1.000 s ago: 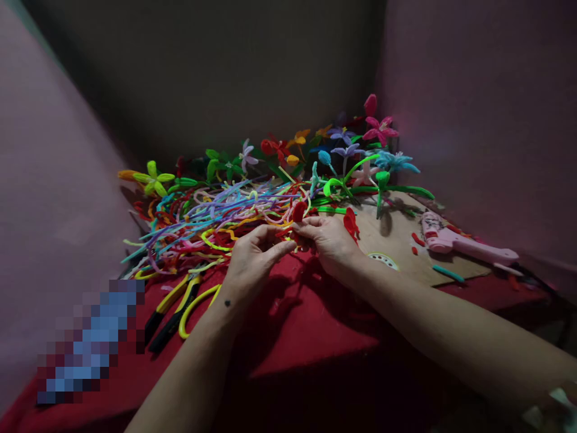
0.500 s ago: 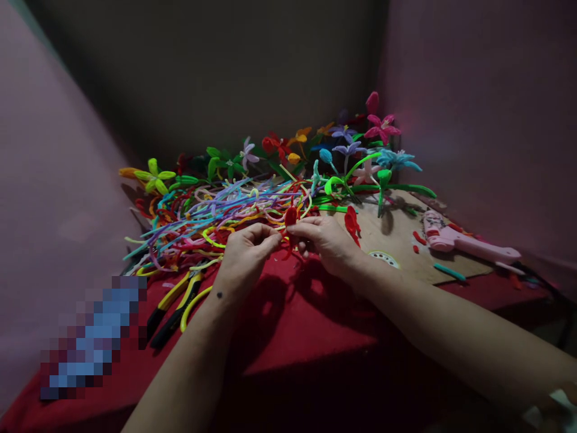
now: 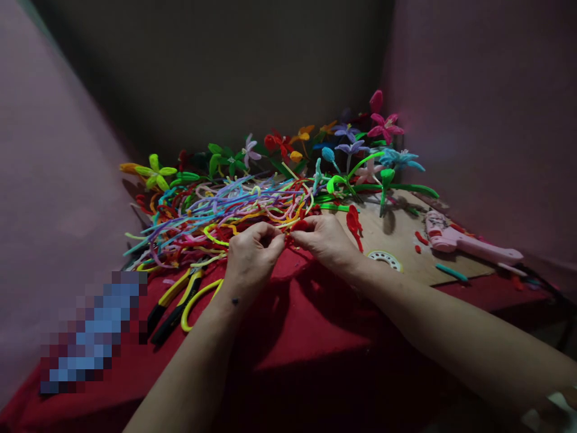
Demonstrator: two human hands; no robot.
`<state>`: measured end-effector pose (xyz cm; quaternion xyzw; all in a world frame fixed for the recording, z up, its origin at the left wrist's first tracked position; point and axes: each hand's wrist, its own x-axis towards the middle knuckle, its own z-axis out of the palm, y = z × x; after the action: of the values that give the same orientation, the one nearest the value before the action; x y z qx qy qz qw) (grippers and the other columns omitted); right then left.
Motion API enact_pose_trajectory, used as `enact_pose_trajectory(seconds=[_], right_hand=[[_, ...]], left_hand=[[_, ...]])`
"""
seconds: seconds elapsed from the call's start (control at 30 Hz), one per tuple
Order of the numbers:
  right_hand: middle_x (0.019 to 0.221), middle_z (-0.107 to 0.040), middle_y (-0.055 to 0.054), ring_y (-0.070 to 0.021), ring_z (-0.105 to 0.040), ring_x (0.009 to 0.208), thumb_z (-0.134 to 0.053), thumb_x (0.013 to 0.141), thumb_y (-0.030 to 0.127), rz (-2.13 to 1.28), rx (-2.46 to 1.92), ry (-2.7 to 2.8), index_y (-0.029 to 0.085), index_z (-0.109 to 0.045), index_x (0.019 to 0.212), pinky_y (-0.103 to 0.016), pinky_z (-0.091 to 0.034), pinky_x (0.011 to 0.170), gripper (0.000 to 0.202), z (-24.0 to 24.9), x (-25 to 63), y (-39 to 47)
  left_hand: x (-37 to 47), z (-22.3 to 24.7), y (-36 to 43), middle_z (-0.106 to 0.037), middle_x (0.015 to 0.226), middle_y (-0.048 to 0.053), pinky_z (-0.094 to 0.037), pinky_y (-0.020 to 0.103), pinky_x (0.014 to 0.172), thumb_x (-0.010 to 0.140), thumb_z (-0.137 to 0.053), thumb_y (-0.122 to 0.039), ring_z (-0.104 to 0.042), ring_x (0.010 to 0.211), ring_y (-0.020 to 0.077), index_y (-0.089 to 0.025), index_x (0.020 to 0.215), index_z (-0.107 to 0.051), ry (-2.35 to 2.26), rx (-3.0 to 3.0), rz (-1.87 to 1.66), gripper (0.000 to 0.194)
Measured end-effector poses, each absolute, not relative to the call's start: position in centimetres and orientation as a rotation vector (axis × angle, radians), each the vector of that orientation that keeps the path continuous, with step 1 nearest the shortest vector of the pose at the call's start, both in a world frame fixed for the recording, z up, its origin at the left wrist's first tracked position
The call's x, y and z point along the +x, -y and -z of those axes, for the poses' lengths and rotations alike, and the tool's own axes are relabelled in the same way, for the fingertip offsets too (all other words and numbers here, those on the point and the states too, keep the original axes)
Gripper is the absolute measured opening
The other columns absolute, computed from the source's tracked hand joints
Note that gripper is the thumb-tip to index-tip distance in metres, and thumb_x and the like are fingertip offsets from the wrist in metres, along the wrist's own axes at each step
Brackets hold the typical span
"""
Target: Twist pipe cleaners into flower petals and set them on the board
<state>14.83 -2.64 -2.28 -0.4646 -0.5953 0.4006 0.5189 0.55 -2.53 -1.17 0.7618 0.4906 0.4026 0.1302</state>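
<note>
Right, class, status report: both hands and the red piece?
Left hand and right hand pinching red pipe-cleaner piece. Loose pipe-cleaner pile directly behind. Pliers lie left.

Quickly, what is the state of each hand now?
Left hand: closed, fingertips pinching the red pipe cleaner piece.
Right hand: closed, pinching the same red piece from the other side.

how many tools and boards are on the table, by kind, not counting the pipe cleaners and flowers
pliers: 1, yellow and black handles, beside the left hand
glue gun: 1, pink
tape roll: 1, near the right hand
wooden board: 1
total: 4
</note>
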Motion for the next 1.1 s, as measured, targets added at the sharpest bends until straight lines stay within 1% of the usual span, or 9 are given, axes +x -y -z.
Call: enact_pose_trajectory(seconds=[0.1, 0.23, 0.37, 0.43, 0.53, 0.6, 0.77, 0.87, 1.1], right_hand=[[0.053, -0.051, 0.002, -0.0074, -0.04, 0.051, -0.053, 0.063, 0.018, -0.962, -1.048, 1.337, 0.011, -0.061, 0.059, -0.022, -0.031, 0.051, 0.012, 3.0, 14.6, 2.3], [0.057, -0.054, 0.002, -0.008, -0.044, 0.054, -0.056, 0.062, 0.018, -1.153, -0.91, 1.173, 0.011, -0.062, 0.063, -0.022, -0.033, 0.054, 0.01, 3.4, 14.6, 2.1], [0.06, -0.057, 0.001, -0.008, -0.046, 0.054, -0.061, 0.062, 0.02, -1.243, -0.818, 1.094, 0.011, -0.063, 0.067, -0.023, -0.035, 0.054, 0.011, 2.9, 14.6, 2.2], [0.06, -0.057, 0.001, -0.0072, -0.046, 0.054, -0.063, 0.063, 0.02, -1.223, -0.818, 1.103, 0.011, -0.064, 0.07, -0.023, -0.036, 0.055, 0.012, 2.6, 14.6, 2.4], [0.062, -0.057, 0.001, -0.0068, -0.045, 0.056, -0.065, 0.065, 0.022, -1.161, -0.827, 1.186, 0.012, -0.066, 0.072, -0.023, -0.037, 0.057, 0.013, 2.2, 14.5, 2.8], [0.064, -0.057, 0.001, -0.0076, -0.046, 0.058, -0.065, 0.066, 0.024, -1.109, -0.818, 1.253, 0.013, -0.066, 0.071, -0.024, -0.038, 0.058, 0.012, 2.0, 14.6, 3.0], [0.069, -0.055, 0.0, -0.0105, -0.05, 0.068, -0.062, 0.072, 0.026, -0.826, -0.828, 1.432, 0.018, -0.067, 0.068, -0.025, -0.04, 0.063, 0.01, 2.1, 14.8, 3.4], [0.069, -0.053, 0.0, -0.0108, -0.05, 0.067, -0.059, 0.076, 0.025, -0.674, -0.838, 1.503, 0.019, -0.067, 0.071, -0.026, -0.04, 0.064, 0.011, 2.1, 14.8, 3.6], [0.071, -0.056, -0.002, -0.0133, -0.051, 0.073, -0.055, 0.077, 0.017, -0.392, -0.904, 1.576, 0.017, -0.065, 0.071, -0.026, -0.04, 0.069, 0.012, 2.3, 14.4, 3.9]], left_hand=[[1.2, 2.5, 2.9, -0.061, 0.067, 0.003, -0.039, 0.023, 0.059, 0.078, -0.05, -0.024, -0.055, 0.061, 0.0122, -0.016, 0.071, -0.061, -1.377, 2.631, -1.262, 0.016], [1.5, 2.7, 3.4, -0.061, 0.073, 0.006, -0.041, 0.026, 0.064, 0.082, -0.048, -0.024, -0.057, 0.07, 0.0153, -0.016, 0.075, -0.062, -1.329, 2.932, -1.145, 0.019], [0.7, 0.5, 3.2, -0.063, 0.082, 0.004, -0.043, 0.026, 0.073, 0.077, -0.055, -0.032, -0.057, 0.079, 0.0159, -0.018, 0.079, -0.065, -1.201, 2.429, -1.334, 0.017], [0.0, -0.5, 2.8, -0.063, 0.077, 0.002, -0.043, 0.025, 0.069, 0.076, -0.057, -0.032, -0.057, 0.073, 0.0143, -0.017, 0.076, -0.066, -1.238, 1.99, -1.374, 0.017], [-0.7, -0.7, 2.0, -0.061, 0.066, 0.002, -0.04, 0.023, 0.056, 0.068, -0.064, -0.03, -0.053, 0.058, 0.0109, -0.014, 0.075, -0.066, -1.116, 1.494, -1.06, 0.018], [-0.9, -0.3, 1.5, -0.058, 0.062, 0.002, -0.039, 0.022, 0.052, 0.065, -0.067, -0.03, -0.05, 0.054, 0.0096, -0.011, 0.072, -0.066, -0.948, 1.322, -0.862, 0.019], [-0.8, 0.4, 1.2, -0.057, 0.06, 0.004, -0.039, 0.023, 0.054, 0.066, -0.067, -0.026, -0.049, 0.053, 0.0094, -0.01, 0.065, -0.064, -0.815, 1.263, -0.784, 0.016], [-0.7, 0.2, 1.5, -0.055, 0.054, 0.001, -0.037, 0.022, 0.053, 0.064, -0.067, -0.023, -0.048, 0.05, 0.008, -0.01, 0.058, -0.062, -0.846, 1.296, -0.809, 0.015], [-0.3, 0.0, 2.0, -0.053, 0.054, -0.003, -0.034, 0.021, 0.051, 0.065, -0.065, -0.028, -0.043, 0.048, 0.0066, -0.013, 0.061, -0.06, -1.041, 1.572, -0.912, 0.017]])
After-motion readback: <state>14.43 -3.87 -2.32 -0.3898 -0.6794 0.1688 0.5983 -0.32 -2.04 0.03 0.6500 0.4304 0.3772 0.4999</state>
